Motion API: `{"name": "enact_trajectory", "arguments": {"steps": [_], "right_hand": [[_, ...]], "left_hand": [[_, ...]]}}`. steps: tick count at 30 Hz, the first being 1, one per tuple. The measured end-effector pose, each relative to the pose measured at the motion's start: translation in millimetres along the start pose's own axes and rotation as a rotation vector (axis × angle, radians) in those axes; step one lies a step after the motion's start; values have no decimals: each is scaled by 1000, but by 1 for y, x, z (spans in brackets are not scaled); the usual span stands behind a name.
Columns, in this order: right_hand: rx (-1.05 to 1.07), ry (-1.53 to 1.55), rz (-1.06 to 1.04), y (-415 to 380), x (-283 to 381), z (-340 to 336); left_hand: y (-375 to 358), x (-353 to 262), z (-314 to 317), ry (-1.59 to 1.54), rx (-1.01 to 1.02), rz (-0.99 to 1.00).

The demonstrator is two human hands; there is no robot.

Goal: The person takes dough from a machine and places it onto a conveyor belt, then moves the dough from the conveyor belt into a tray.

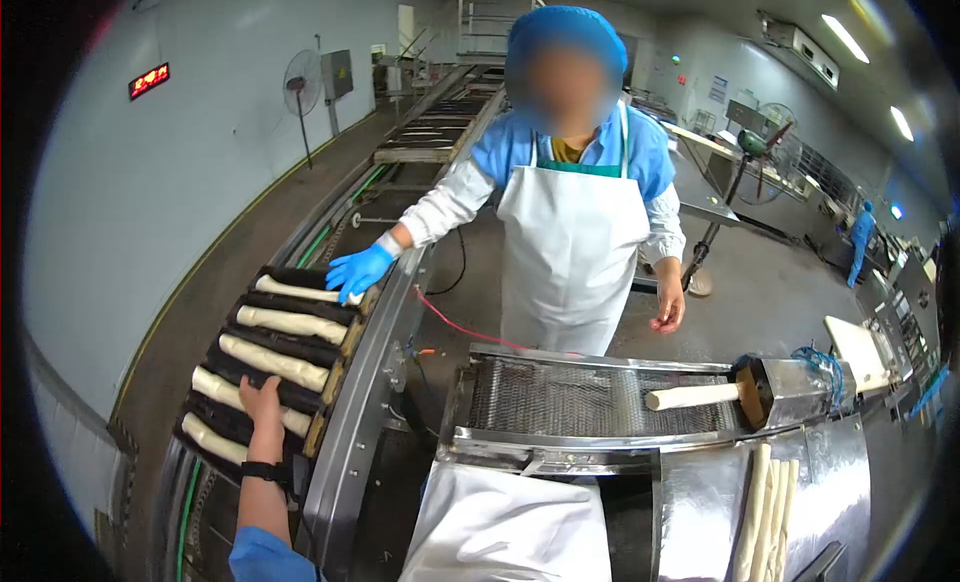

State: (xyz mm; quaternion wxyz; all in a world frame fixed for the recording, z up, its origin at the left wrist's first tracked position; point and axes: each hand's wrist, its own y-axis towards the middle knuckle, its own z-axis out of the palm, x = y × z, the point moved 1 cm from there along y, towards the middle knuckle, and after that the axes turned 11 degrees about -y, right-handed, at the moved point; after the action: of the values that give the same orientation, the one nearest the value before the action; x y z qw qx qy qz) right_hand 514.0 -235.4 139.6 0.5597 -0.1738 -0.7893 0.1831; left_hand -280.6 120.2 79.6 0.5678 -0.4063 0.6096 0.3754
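My left hand [262, 398] reaches over the black grooved tray [284, 391] on the left conveyor. Its fingers are apart and rest at a long pale dough roll [219, 388], touching it near the middle. Other dough rolls lie in the neighbouring grooves: one nearer me [212, 439], and a dough roll [274, 362] just beyond my fingers. At the far end of the tray, a co-worker's blue-gloved hand [358, 272] touches the last dough roll [295, 289]. My right hand is out of view.
A co-worker in a white apron [570, 242] stands across from me. On the mesh conveyor [590, 393], a dough roll [695, 396] comes out of a metal outlet [795, 392]. Several dough rolls [764, 517] lie on the steel table [695, 502]. A metal rail [345, 452] edges the left conveyor.
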Motion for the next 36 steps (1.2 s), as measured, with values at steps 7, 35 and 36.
{"name": "enact_trajectory", "arguments": {"steps": [7,35,36], "right_hand": [[-883,-443,96,68,-129,-143],[-761,-1231,142,101,-136,-198],[-844,-752,410,89,-62,-159]], "left_hand": [[43,50,-65,69,-254,-125],[-169,-43,22,638,995,946],[-167,-37,32,694,1145,961]]}}
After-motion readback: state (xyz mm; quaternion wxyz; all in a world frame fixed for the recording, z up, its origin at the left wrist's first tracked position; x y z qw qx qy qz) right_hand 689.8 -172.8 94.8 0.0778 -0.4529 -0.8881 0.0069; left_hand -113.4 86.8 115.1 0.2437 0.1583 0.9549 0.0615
